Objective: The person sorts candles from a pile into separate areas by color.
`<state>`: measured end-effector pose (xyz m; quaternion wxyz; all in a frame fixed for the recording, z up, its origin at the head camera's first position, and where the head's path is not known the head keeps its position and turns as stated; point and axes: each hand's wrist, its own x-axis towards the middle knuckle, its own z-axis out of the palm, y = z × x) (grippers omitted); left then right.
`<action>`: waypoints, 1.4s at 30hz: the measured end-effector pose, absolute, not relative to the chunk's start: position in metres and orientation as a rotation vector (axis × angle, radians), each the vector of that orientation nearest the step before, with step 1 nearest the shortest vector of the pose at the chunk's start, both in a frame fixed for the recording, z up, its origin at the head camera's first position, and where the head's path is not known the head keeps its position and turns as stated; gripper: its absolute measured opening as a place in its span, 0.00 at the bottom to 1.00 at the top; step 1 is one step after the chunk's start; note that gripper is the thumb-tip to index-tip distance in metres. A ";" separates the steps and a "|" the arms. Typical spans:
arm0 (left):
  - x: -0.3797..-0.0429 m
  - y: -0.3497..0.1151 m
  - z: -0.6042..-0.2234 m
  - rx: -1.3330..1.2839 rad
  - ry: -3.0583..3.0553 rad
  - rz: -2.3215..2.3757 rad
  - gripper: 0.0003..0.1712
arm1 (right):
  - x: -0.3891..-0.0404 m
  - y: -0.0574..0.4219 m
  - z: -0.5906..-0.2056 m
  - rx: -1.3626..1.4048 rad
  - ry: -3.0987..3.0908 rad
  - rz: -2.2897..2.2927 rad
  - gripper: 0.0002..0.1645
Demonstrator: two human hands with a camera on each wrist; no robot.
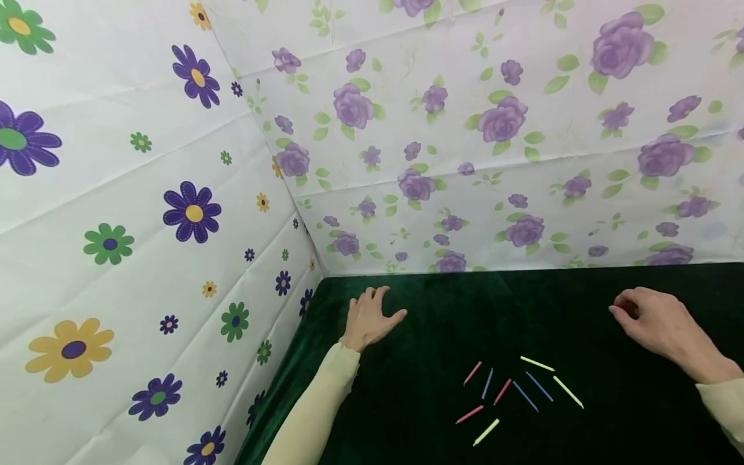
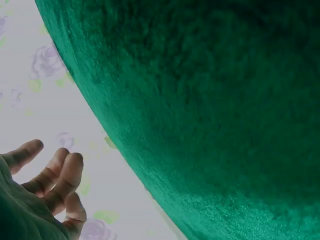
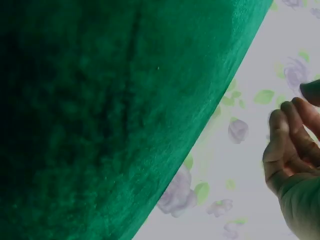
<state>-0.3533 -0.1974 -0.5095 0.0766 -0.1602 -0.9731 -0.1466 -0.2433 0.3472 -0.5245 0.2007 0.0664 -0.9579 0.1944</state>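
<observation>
My left hand (image 1: pixel 369 320) hovers over the far left part of the dark green cloth, thumb spread away from the fingers and nothing held. On the far right, my right hand (image 1: pixel 662 328) has its fingers loosely bent toward the thumb, with nothing visible between them. Both wrist views show the hands without an object. Between the hands and nearer to me lie several thin sticks, narrow at one end, like small candles: three pinkish red (image 1: pixel 502 391), three blue (image 1: pixel 526 396) and three pale yellow (image 1: pixel 568 392). Neither hand touches them.
Dark green velvety cloth (image 1: pixel 442 323) covers the table. A white sheet with purple roses (image 1: pixel 418 219) hangs along its back edge. Another white sheet with purple, green and yellow flowers (image 1: pixel 145 290) stands along the left side.
</observation>
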 end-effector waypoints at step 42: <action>-0.299 -0.142 -0.491 -0.685 -2.931 -0.623 0.16 | -0.206 0.274 -0.522 0.513 -2.727 0.832 0.06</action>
